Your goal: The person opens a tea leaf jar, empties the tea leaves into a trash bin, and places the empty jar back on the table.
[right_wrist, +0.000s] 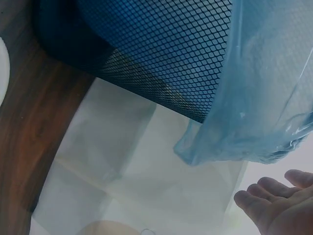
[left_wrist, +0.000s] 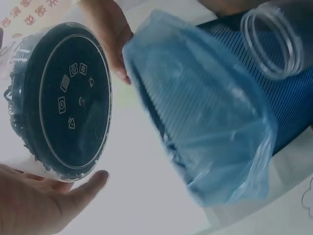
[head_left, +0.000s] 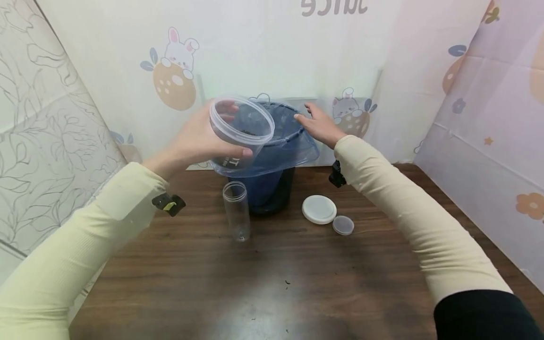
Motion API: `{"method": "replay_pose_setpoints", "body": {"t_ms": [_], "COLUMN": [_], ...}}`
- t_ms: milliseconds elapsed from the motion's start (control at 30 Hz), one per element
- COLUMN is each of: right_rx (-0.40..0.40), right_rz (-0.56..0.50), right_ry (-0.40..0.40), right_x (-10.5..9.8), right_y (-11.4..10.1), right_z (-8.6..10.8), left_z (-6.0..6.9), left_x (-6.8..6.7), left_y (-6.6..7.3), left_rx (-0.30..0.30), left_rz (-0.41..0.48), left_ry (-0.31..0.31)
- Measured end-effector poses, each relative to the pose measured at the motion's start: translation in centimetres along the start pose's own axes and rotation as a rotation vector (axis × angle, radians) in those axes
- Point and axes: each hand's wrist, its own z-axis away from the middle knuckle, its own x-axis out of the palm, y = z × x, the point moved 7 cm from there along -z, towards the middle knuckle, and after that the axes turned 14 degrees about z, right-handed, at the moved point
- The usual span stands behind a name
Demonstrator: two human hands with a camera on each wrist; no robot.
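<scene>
My left hand (head_left: 199,137) grips a clear plastic tub (head_left: 242,123), tilted with its open mouth toward the head camera, in front of the bin's left rim. The left wrist view shows the tub's round base (left_wrist: 76,100), dark, with dark flakes along its edge. Behind and below stands a black mesh bin (right_wrist: 161,54) lined with a blue plastic bag (head_left: 293,153), which is folded over the rim. At the bin's right side my right hand (head_left: 320,123) holds nothing, its fingers extended. In the right wrist view those fingers (right_wrist: 269,193) are apart from the bag.
A tall clear jar (head_left: 237,212) stands lidless in front of the bin. To the right, a white lid (head_left: 319,209) and a smaller translucent lid (head_left: 343,225) lie on the brown wooden table (head_left: 191,283). Small dark bits dot the tabletop. Printed cloth hangs behind.
</scene>
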Motion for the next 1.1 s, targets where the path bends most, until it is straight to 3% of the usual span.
{"method": "replay_pose_setpoints", "body": {"t_ms": [233, 433, 767, 867, 1100], "right_rx": [0.023, 0.061, 0.163, 0.185, 0.232], "right_rz": [-0.022, -0.044, -0.117, -0.158, -0.298], "right_ry": [-0.030, -0.040, 0.055, 0.095, 0.143], "right_x": [0.2, 0.3, 1.4, 1.7, 2.1], "right_y": [-0.6, -0.6, -1.4, -1.3, -0.7], "right_z": [-1.4, -2.2, -3.5, -3.7, -3.7], "left_z": [-2.1, -3.9, -6.7, -7.3, -8.8], "left_x": [-1.6, -2.7, -4.1, -4.1, -3.7], "left_y": [0.7, 0.8, -0.5, -1.1, -2.3], "left_rx": [-0.044, -0.111, -0.186, -0.178, -0.087], "left_rz": [-0.161, -0.258, -0.351, -0.394, -0.458], "left_ry": [0.048, 0.053, 0.068, 0.060, 0.011]}}
